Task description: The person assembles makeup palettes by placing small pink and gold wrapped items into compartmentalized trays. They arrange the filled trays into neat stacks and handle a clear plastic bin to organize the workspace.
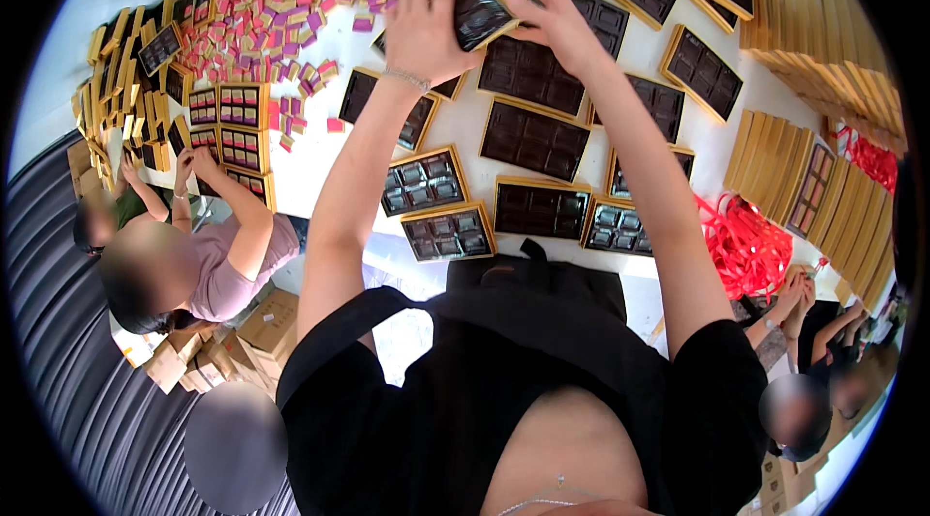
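Note:
A gold-edged box with a dark, glossy moulded tray is held tilted above the far part of the table. My left hand grips its left side, the fingers pointing away from me. At its right corner, my right hand has its thumb and fingers round the edge, fairly spread; their exact contact is partly hidden. More boxes of this kind lie below my hands, such as one dark-trayed box and a shinier one. Beyond the held box spreads a heap of small purple, pink and gold wrapped pieces.
Boxes filled with wrapped pieces stand at left, beside a person in a pink top. Stacked gold-edged boxes line the right side, near a pile of red ribbons. Cardboard cartons sit at lower left.

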Demonstrator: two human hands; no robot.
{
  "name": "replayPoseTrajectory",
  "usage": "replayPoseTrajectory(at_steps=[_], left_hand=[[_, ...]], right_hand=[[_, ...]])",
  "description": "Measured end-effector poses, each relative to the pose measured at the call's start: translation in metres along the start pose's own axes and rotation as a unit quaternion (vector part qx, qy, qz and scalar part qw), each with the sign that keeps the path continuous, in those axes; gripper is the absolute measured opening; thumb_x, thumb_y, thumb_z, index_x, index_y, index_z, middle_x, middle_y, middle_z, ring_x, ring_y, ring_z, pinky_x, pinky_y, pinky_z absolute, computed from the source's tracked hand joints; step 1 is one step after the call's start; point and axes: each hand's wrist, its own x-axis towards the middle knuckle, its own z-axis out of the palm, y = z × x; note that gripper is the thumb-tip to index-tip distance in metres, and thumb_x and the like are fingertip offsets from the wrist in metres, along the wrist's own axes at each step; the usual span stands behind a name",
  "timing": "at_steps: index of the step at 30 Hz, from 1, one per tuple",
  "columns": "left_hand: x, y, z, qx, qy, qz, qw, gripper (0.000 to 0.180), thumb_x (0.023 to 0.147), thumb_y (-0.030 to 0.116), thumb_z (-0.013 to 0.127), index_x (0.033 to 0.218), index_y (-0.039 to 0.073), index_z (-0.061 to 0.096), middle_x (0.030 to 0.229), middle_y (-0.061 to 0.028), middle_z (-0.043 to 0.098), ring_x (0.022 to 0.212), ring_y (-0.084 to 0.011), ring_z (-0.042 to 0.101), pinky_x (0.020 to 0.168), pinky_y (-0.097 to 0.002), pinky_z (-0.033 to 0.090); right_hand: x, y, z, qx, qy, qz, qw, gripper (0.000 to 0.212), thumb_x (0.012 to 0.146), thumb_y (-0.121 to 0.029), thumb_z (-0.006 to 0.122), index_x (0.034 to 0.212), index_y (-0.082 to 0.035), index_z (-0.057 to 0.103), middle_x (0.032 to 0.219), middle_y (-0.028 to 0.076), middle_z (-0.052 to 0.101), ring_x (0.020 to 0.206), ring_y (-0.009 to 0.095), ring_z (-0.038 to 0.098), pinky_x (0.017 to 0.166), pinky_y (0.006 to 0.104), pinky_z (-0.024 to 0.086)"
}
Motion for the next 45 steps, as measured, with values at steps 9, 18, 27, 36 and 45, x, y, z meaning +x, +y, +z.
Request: replayPoseTrajectory(at_steps=[9,18,27,36,45], left_hand=[[-0.043,-0.068,0.02,0.102,-0.23,-0.077,0.965,0.102,0.072,0.064,0.069,0.147,0.008,0.029,0.146,-0.0124,0.041,0.136,-0.0317,0.035,0.11,-0.0632,0.023],[-0.021,-0.095,0.046,0.08,-0.259,-0.043,0.962,0.087,0.079,0.04,0.074,0.148,0.017,0.027,0.138,-0.0082,0.049,0.128,-0.0314,0.042,0.1,-0.0549,0.039],[0.006,-0.126,0.066,0.048,-0.209,0.166,0.963,0.08,0.075,-0.002,0.066,0.145,0.019,0.034,0.144,-0.0054,0.045,0.126,-0.0327,0.045,0.105,-0.0408,0.042],[-0.077,-0.153,0.009,0.152,-0.26,0.124,0.945,0.094,0.073,0.055,0.074,0.15,0.038,0.022,0.159,-0.0073,0.013,0.143,-0.0389,0.018,0.114,-0.0575,0.021],[-0.135,-0.068,0.085,0.147,-0.078,-0.234,0.958,0.083,0.085,0.074,0.04,0.152,0.03,0.019,0.158,-0.0218,0.007,0.14,-0.0534,0.009,0.103,-0.0741,0.015]], right_hand=[[0.038,-0.094,-0.168,0.079,0.303,-0.142,0.939,0.042,0.084,-0.014,0.068,0.121,0.003,0.058,0.111,0.014,0.064,0.101,0.025,0.061,0.09,0.0355,0.048],[0.033,-0.063,-0.15,-0.54,0.283,-0.229,0.759,0.043,0.085,-0.028,0.07,0.121,-0.005,0.061,0.115,0.015,0.062,0.109,0.024,0.058,0.087,0.036,0.047],[-0.019,0.09,-0.09,-0.768,-0.017,-0.203,0.607,0.059,0.092,-0.061,0.046,0.145,-0.036,0.037,0.157,0.004,0.023,0.145,0.033,0.017,0.11,0.068,0.013],[-0.056,0.093,-0.099,-0.736,-0.064,-0.267,0.618,0.074,0.083,-0.066,0.055,0.147,-0.036,0.033,0.157,0.003,0.022,0.144,0.03,0.02,0.109,0.0669,0.014],[-0.054,0.096,-0.095,-0.751,-0.064,-0.273,0.598,0.074,0.086,-0.065,0.052,0.149,-0.036,0.028,0.158,0.002,0.021,0.145,0.028,0.019,0.109,0.0673,0.016]])
